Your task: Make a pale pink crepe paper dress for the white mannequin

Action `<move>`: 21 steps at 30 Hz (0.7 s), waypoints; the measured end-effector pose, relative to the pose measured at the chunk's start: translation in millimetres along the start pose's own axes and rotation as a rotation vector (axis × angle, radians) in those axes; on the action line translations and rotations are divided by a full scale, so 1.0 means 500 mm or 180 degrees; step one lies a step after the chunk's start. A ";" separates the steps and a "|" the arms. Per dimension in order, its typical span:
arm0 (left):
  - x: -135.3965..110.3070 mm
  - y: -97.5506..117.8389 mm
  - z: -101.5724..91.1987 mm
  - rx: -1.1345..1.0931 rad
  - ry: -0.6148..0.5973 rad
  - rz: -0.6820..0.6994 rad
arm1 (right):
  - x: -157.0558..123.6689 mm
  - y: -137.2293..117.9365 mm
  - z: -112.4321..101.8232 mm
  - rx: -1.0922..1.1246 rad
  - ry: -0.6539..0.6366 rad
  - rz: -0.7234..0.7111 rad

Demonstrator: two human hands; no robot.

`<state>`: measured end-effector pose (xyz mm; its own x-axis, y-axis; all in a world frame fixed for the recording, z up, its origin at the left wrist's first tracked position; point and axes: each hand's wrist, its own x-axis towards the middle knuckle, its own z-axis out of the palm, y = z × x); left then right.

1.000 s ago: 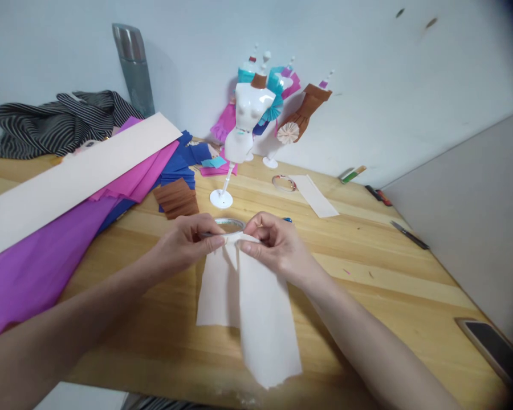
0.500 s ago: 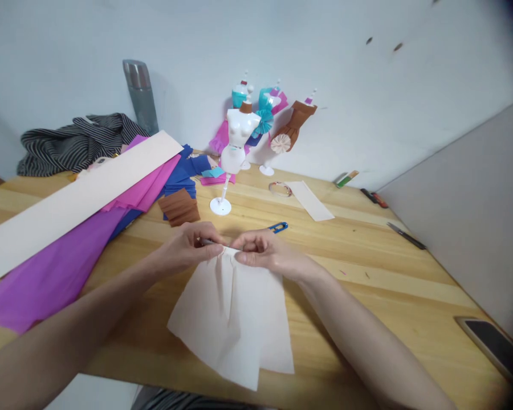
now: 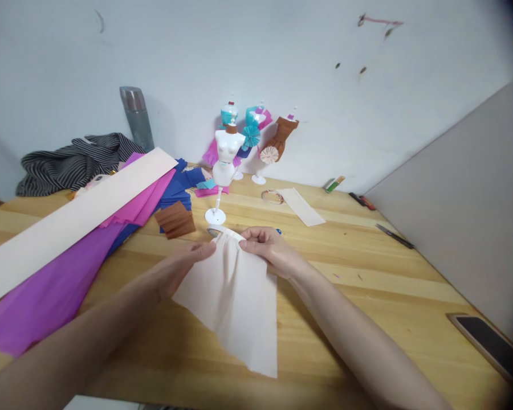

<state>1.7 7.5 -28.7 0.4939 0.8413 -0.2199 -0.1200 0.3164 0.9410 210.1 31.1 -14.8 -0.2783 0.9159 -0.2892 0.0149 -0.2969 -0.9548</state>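
A cream sheet of crepe paper is gathered at its top and fans out toward me over the wooden table. My right hand pinches the gathered top edge from the right. My left hand holds the left side of the same edge, fingers under the paper. Just behind the paper sits a roll of clear tape, partly hidden, and a white mini mannequin on a stand.
Pink, purple and blue paper sheets lie at left under a long cream strip. Brown pleated paper, dressed mannequins, a tape ring, a flask, striped cloth, a phone and tools by the right wall.
The paper's lower part has swung and narrowed toward the right. My left hand has shifted from pinching on top to holding the left side of the gathered edge; the view has tilted up.
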 end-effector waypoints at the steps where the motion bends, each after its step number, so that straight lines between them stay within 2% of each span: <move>1: -0.004 0.001 0.005 -0.0088 -0.0089 -0.0049 | 0.000 0.000 -0.001 -0.0044 0.0007 -0.0019; 7: -0.014 0.024 -0.013 -0.0692 -0.0436 -0.0526 | 0.001 -0.008 -0.008 -0.0186 0.0108 -0.0051; 10: -0.010 0.027 -0.023 -0.0725 -0.0360 -0.0555 | 0.001 -0.011 -0.009 -0.0350 0.0195 -0.0120; 17: 0.002 0.018 -0.022 -0.0912 0.0188 -0.0353 | 0.001 -0.008 -0.013 -0.0553 0.0232 -0.0159; 19: 0.002 0.020 -0.022 -0.0783 0.0149 -0.0326 | 0.001 -0.008 -0.012 -0.0511 0.0289 -0.0184; 21: -0.001 0.024 -0.021 -0.0540 -0.0092 -0.0390 | 0.000 -0.011 -0.012 -0.0479 0.0386 -0.0210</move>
<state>-8.9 15.6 -20.2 0.5380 0.7798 -0.3201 -0.1996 0.4869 0.8504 215.8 34.2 -9.9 -0.1659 0.9606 -0.2231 0.1462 -0.1998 -0.9689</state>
